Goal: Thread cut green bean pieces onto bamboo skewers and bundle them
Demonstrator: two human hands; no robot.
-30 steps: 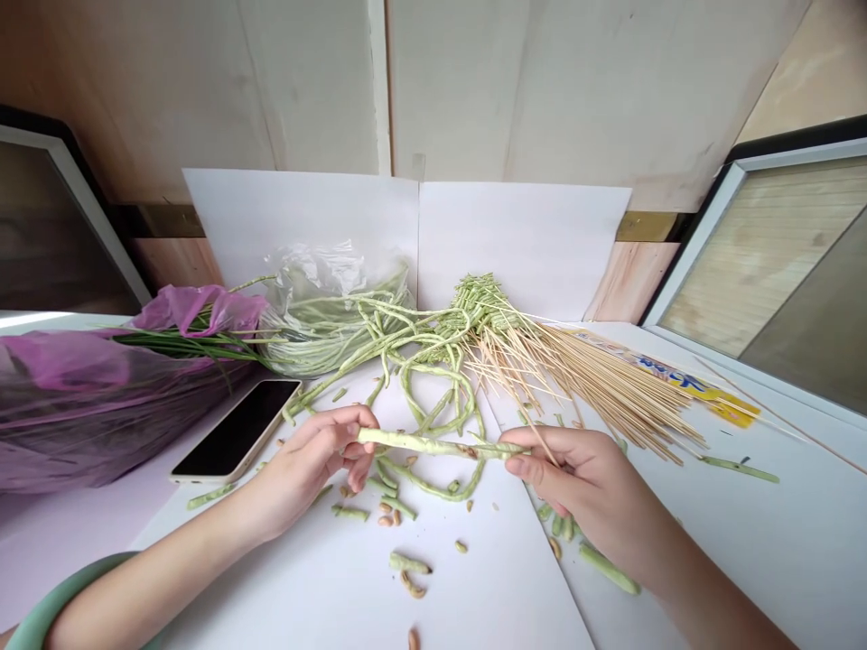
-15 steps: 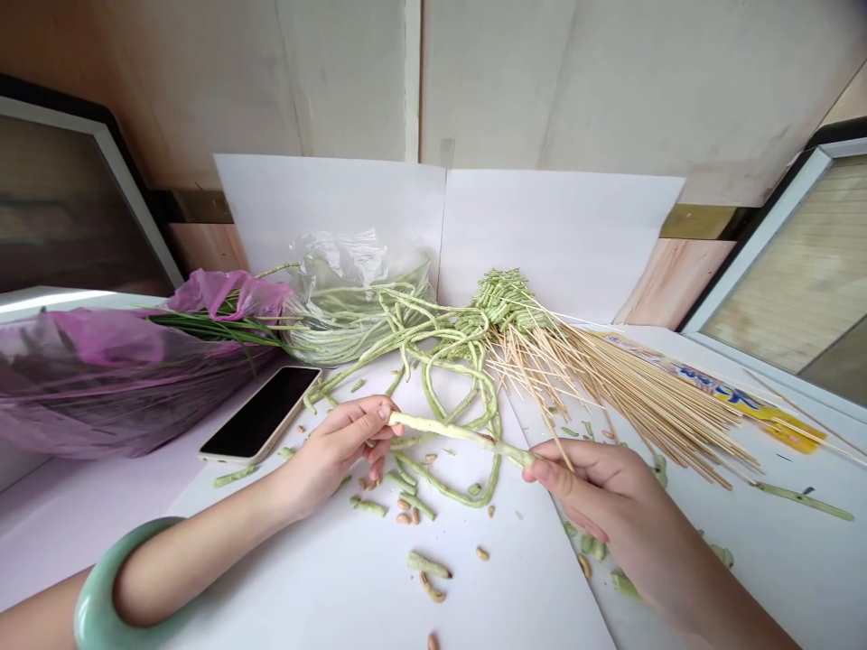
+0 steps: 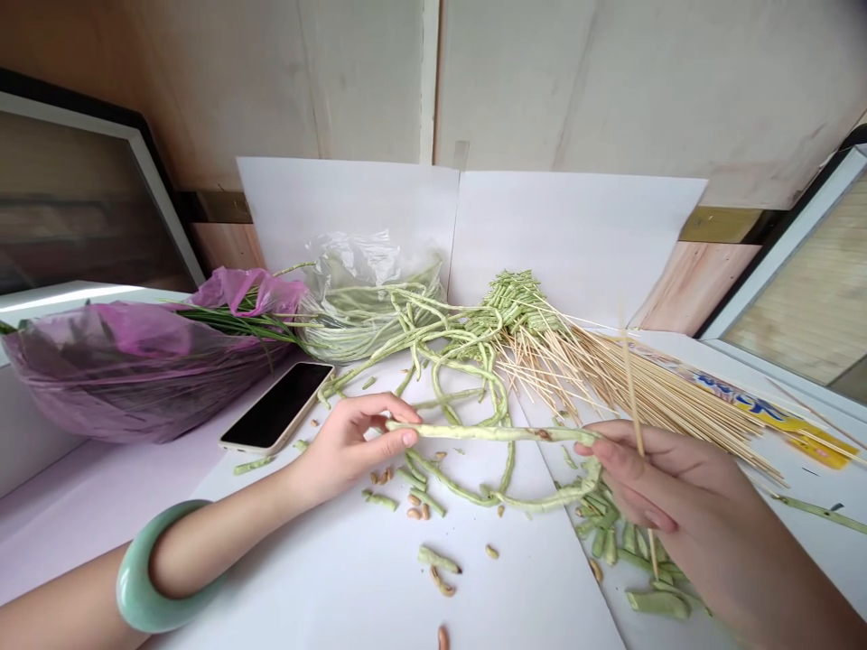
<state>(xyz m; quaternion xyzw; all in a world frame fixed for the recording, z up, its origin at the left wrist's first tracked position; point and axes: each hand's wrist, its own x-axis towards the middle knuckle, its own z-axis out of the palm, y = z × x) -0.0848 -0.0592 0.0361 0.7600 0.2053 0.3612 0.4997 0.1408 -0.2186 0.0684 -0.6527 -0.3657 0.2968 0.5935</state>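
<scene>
A long pale green bean (image 3: pixel 488 433) is stretched level between my two hands. My left hand (image 3: pixel 358 442), below a green bangle, pinches its left end between thumb and fingers. At the bean's other end, my right hand (image 3: pixel 650 478) grips it and also holds a thin wooden skewer (image 3: pixel 633 388), which stands nearly upright. Part of the bean curves back below the right fingers. Behind the hands lie tangled long beans (image 3: pixel 467 352) and a stack of threaded bean pieces (image 3: pixel 518 302) on skewers. Short cut pieces (image 3: pixel 660 603) lie under my right hand.
Loose skewers (image 3: pixel 650 388) fan out at the right over a yellow and blue wrapper (image 3: pixel 819 447). A phone (image 3: pixel 277 408) lies at the left beside a purple bag (image 3: pixel 149 370). Behind it is a clear bag of beans (image 3: pixel 366 307). Brown seeds (image 3: pixel 443 637) are scattered on the white sheet.
My right hand has moved right, and the bean now shows a longer, straighter stretch. The skewer in that hand has swung closer to upright. The camera view has shifted slightly.
</scene>
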